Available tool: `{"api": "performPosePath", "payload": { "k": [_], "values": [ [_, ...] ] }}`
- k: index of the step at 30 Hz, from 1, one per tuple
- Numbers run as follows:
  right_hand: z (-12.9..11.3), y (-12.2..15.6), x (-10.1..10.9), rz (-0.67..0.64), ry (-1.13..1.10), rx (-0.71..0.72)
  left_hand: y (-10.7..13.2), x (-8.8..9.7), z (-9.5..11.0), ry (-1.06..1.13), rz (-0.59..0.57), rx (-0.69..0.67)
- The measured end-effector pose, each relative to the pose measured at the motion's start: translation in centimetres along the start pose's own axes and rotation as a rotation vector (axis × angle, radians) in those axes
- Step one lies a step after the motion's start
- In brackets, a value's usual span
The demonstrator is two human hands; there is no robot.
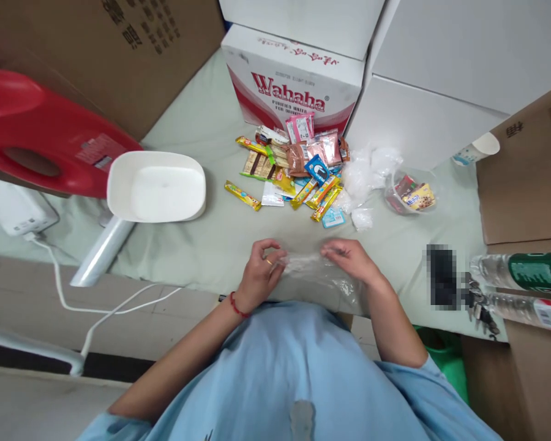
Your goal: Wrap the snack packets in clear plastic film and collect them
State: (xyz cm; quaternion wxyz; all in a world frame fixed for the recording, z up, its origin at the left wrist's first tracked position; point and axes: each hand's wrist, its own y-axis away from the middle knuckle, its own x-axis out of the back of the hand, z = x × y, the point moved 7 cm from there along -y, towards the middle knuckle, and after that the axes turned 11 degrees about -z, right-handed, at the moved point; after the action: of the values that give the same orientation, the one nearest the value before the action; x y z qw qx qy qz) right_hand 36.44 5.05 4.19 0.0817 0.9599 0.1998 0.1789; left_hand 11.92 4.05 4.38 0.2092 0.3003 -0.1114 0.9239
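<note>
Between my two hands a clear plastic bag point(324, 275) is stretched close to my body at the table's front edge. My left hand point(264, 266) pinches its left side, fingers curled. My right hand point(349, 256) has thumb and fingers pressed together on its upper right edge. Beyond the hands lies a pile of small wrapped snacks point(298, 162), with yellow stick packets point(242, 196) along its near side. Several crumpled clear bags point(362, 174) sit at the pile's right. A clear round tub point(397, 202) with a few packets inside stands further right.
A white plastic basin point(158, 187), a roll of clear film point(103, 251) and a red jug point(55, 131) are at the left. Behind the snacks stands a Wahaha carton point(294, 79). Keys point(482, 315) and water bottles point(532, 272) lie at the right; a white cable point(57, 288) hangs at the left.
</note>
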Motion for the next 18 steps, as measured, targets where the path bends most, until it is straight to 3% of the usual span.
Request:
{"api": "performPosePath", "payload": {
  "k": [2,5,8,11,13,15,18],
  "values": [
    [0.9,-0.6,1.1,0.172,-0.146,-0.044,0.5,1.2,-1.2,0.073,0.066,0.109],
    [2.8,0.0,3.1,0.394,-0.302,-0.138,1.7,1.8,-3.5,0.194,0.016,0.261],
    [4.4,1.2,4.1,0.488,-0.278,-0.221,3.3,2.3,-5.5,0.187,-0.027,0.384],
    [5.2,2.1,4.2,0.516,-0.142,-0.274,4.6,3.7,-5.9,0.043,0.048,0.453],
    [5.2,2.2,4.0,0.510,-0.051,-0.275,4.9,5.0,-4.3,-0.140,0.140,0.374],
    [4.9,1.9,3.8,0.509,0.005,-0.256,4.5,5.8,-1.3,-0.340,0.208,0.187],
    [4.1,1.2,3.8,0.508,0.052,-0.232,3.2,4.3,2.9,-0.485,0.108,-0.142]
  ]
}}
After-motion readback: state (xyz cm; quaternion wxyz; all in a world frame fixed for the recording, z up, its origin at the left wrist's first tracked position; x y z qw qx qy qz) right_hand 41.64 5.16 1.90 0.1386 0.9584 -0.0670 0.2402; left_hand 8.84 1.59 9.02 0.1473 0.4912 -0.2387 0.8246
